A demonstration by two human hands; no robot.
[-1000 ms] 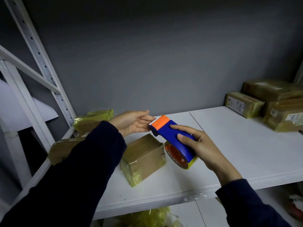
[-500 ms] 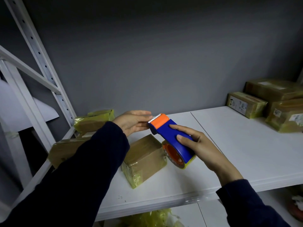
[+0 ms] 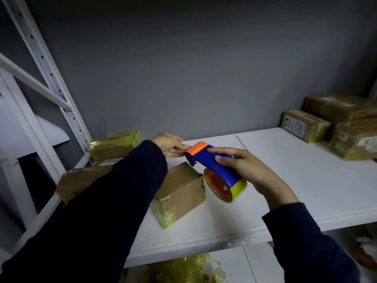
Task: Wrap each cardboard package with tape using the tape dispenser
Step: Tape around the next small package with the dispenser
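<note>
Looking down from the head cam: right hand (image 3: 251, 170) was wrapped round the tape dispenser (image 3: 212, 162), long axis running 10-to-4, left hand (image 3: 169, 145) touching its cutter nose (tape pinch unclear), cardboard package (image 3: 179, 190) on shelf (image 3: 285, 180) at 7 o'clock, nearer left.

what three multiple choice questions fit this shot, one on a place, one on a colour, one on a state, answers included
1. Where is the cardboard package nearest the person?
A. on the white shelf
B. on the lower shelf
C. on top of another box

2. What colour is the tape dispenser at its front end?
A. green
B. orange
C. white

3. What is the right hand doing?
A. resting flat
B. pointing
C. gripping the dispenser

Answers: 1 A, it sits on the shelf board; 2 B, the cap by the teeth is orange; 3 C, its fingers curl round the blue body.
</note>
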